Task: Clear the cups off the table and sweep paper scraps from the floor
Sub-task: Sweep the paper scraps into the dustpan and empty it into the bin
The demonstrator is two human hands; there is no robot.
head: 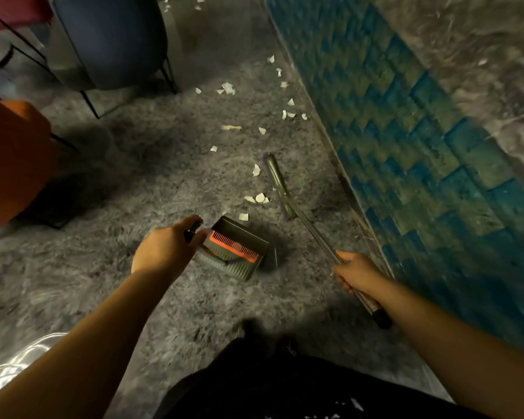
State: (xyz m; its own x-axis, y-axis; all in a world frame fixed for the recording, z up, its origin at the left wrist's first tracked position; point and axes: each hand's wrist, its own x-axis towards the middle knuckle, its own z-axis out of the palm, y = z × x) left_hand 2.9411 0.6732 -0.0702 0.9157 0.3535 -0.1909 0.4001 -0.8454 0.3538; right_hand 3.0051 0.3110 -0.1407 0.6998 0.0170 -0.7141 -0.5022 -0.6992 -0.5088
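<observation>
both forearms reach forward and down, bare to the lower edge of the view. the left hand (164, 249) is turned back-up with its fingers curled round a dark handle (191, 232), thumb on top. the right hand (356, 273) is wrapped round a thin metal pole (321, 240), apparently with the index finger laid along it, though blur softens this.

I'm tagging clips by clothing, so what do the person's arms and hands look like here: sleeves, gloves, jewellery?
Both forearms are bare right to the bottom edge of the picture; no sleeves show. The left hand and right hand wear no gloves, and no watch, ring or bracelet is visible, though the picture is somewhat blurred. Dark clothing shows low in the picture.
</observation>
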